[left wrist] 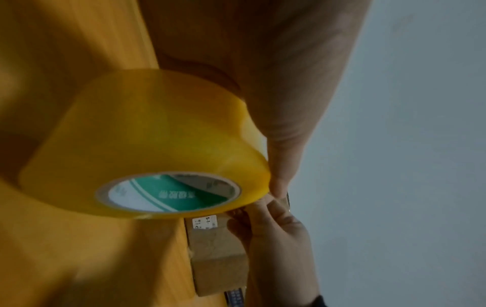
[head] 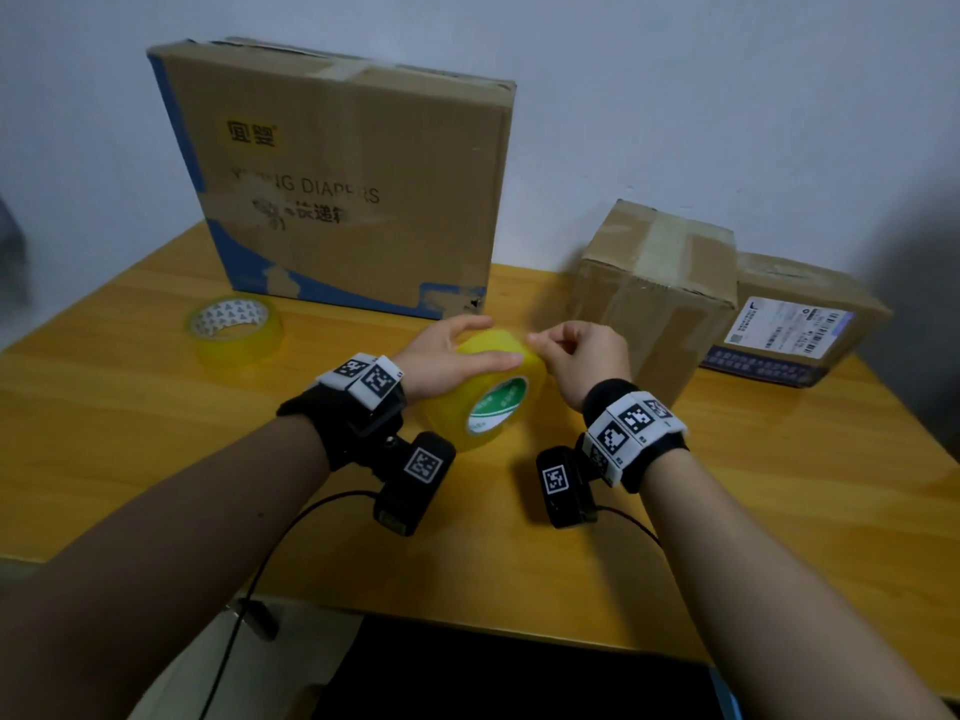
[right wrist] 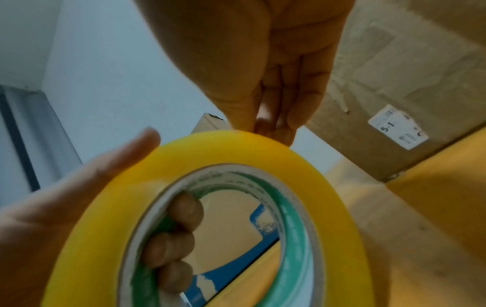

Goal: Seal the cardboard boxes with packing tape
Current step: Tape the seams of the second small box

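Note:
My left hand (head: 467,350) holds a yellow packing tape roll (head: 483,392) with a green and white core above the wooden table (head: 156,433). In the right wrist view its fingers (right wrist: 181,209) pass through the core and its thumb (right wrist: 126,151) lies on the outer face of the tape roll (right wrist: 302,166). My right hand (head: 537,345) has curled fingers and pinches at the roll's top outer layer; the right hand (right wrist: 273,124) meets the rim there. No loose tape end shows. A large diaper box (head: 353,174) stands behind, and a small taped box (head: 654,288) sits to the right.
A second, paler tape roll (head: 236,324) lies flat at the table's left. A low box with a shipping label (head: 800,319) sits at the far right behind the small box. A grey wall is close behind. Black cables hang off the table's front edge.

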